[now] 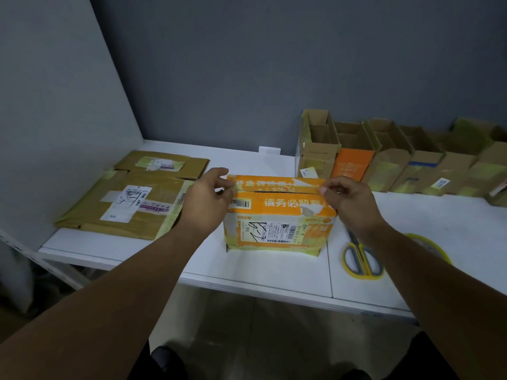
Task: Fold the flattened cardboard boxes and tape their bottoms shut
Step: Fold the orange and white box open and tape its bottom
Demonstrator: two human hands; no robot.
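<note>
Left hand (208,197) and right hand (349,200) each pinch an end of the top seam of orange printed cardboard box (277,215), upright mid white table (274,267); yellow-handled scissors (352,257) just right.

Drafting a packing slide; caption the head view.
Left hand and right hand pinch a tape strip along the flap seam of the orange box on the white table.
</note>
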